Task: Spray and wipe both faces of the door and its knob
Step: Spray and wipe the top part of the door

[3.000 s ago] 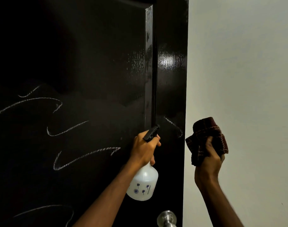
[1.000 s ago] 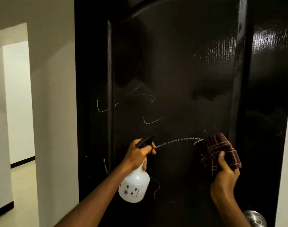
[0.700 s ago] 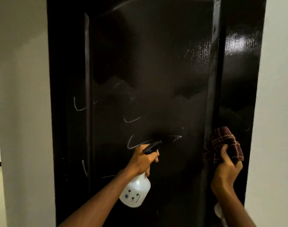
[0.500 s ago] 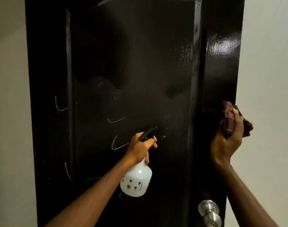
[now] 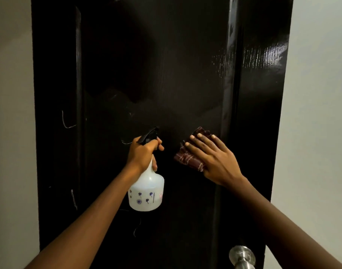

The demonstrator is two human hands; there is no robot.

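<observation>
My left grip [image 5: 143, 154] was curled round the neck of a white spray bottle [image 5: 146, 195], one finger hooked out under its black spray head [image 5: 149, 135]. The head pointed at the door, and I could not tell whether it touched. The bottle hung upright below the fist, with small blue flowers printed on its belly.

My right grip [image 5: 212, 158] lay spread, fingers straight, pressing a dark red checked cloth [image 5: 187, 159] flat against the door's centre panel, just right of the spray head. The cloth poked out past the fingertips and to the left of the palm.

The glossy black door [image 5: 166, 74] filled most of my view, with pale wall [image 5: 317, 113] on either side. Its silver knob [image 5: 242, 256] sat low near the right edge, well below the right grip. Thin white scribbles [image 5: 66, 121] showed on the door's left side.
</observation>
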